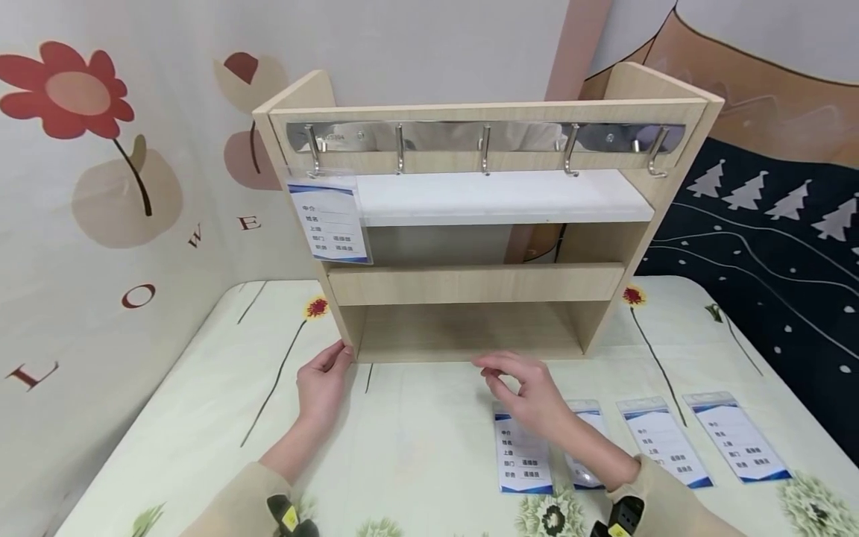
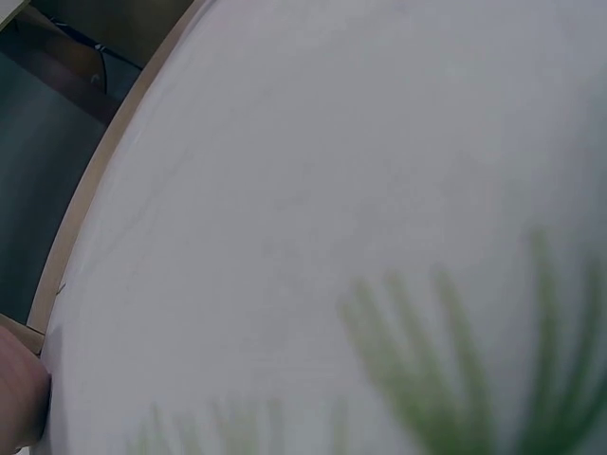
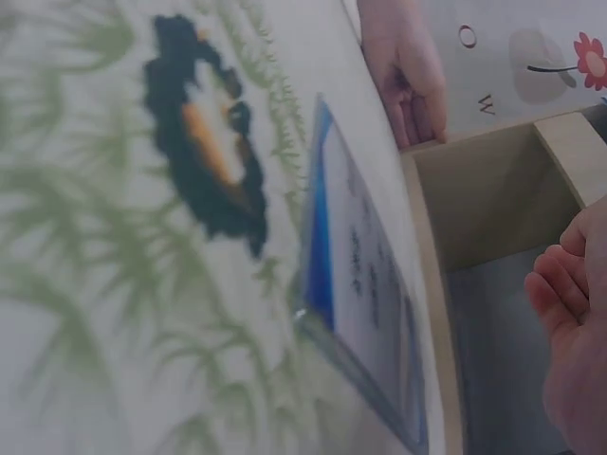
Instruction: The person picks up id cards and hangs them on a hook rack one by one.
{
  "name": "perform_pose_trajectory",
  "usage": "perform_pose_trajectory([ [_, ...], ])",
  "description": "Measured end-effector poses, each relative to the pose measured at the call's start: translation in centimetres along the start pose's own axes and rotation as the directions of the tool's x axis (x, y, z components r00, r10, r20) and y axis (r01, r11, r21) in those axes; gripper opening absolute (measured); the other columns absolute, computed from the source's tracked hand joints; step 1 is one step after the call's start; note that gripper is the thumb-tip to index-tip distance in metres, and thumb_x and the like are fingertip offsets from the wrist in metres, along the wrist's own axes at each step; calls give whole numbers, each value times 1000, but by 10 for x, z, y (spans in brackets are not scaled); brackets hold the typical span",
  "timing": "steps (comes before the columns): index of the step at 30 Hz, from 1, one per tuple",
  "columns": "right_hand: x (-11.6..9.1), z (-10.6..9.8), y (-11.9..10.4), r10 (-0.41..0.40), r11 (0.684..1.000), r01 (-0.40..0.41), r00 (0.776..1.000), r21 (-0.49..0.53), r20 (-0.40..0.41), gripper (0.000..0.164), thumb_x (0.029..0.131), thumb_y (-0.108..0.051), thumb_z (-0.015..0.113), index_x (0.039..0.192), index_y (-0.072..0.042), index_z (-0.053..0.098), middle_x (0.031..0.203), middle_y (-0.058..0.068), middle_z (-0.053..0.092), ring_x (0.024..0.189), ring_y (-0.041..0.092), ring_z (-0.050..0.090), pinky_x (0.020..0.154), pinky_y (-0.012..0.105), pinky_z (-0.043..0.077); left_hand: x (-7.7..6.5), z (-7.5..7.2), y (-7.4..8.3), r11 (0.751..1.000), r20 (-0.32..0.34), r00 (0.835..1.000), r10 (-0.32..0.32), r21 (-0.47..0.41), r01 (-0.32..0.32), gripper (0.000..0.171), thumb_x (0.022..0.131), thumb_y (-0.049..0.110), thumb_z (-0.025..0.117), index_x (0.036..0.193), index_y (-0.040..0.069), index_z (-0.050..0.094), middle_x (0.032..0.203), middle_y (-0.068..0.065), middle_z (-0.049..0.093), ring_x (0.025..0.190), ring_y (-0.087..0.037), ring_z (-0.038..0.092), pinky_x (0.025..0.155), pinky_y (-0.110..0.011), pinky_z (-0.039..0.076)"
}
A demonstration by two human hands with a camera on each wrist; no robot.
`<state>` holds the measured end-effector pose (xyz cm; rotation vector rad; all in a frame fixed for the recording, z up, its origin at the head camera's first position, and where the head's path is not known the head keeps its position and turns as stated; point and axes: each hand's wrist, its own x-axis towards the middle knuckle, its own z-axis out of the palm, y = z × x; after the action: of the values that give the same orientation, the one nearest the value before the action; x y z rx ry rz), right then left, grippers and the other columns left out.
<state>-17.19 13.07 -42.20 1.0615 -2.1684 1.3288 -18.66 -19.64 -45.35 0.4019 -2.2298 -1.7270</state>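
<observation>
A pale wooden shelf unit (image 1: 476,283) stands on the table, with a metal rail of several hooks (image 1: 486,149) across its top. From the leftmost hook hangs a name card (image 1: 330,222) in a clear sleeve. My left hand (image 1: 325,382) grips the unit's lower left front corner, its fingertips at the side panel; the right wrist view shows this hand (image 3: 406,71) at the same corner. In front of the bottom board (image 1: 463,332) hovers my right hand (image 1: 526,391), fingers loosely bent, thumb and index apart, nothing between them. The left wrist view catches only a sliver of the hand (image 2: 21,393).
Several more sleeved cards lie on the front right of the table, among them one card (image 1: 523,451) under the right wrist and another card (image 1: 738,436) farthest right. A flowered cloth (image 1: 201,418) covers the table. A white shelf board (image 1: 503,198) sits behind the hooks.
</observation>
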Motion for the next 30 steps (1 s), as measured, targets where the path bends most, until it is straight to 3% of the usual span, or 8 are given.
perform_pose_trajectory([
  [8,-15,2,0,105,994,-107,991,25,80,32,90,16,65,115,-1,74,108,13,74,89,27,71,80,30,60,-1,-2,0,1000,4,1000,-6,-4,6,34,103,16,62,132,-1,67,127,-19,68,93,7,63,80,-8,51],
  [14,-20,1,-2,166,984,-173,978,47,127,29,93,13,64,118,1,73,112,14,74,92,28,72,77,32,60,0,-1,1,1000,1,1000,-3,-26,3,34,103,15,61,133,-2,66,126,-20,68,88,13,62,80,-8,51],
  [21,-23,-4,-3,270,958,-283,940,33,210,30,93,12,65,121,3,71,114,14,73,95,26,71,82,32,60,1,0,0,999,3,1000,-2,-38,2,34,103,15,62,132,-3,66,125,-21,68,86,14,62,79,-8,51],
  [26,-27,-9,-2,293,955,-297,925,-21,242,30,92,11,66,121,3,71,110,9,73,94,20,69,86,32,59,1,0,0,999,6,1000,-6,-39,6,34,103,15,62,132,-2,66,126,-21,68,86,14,62,79,-8,51],
  [30,-30,-14,-3,353,936,-341,899,-91,261,30,93,6,68,122,-1,71,107,2,73,95,12,66,85,30,59,1,-1,1,999,3,1000,-11,-35,11,34,103,15,62,132,-2,67,125,-21,68,87,14,62,79,-8,51],
])
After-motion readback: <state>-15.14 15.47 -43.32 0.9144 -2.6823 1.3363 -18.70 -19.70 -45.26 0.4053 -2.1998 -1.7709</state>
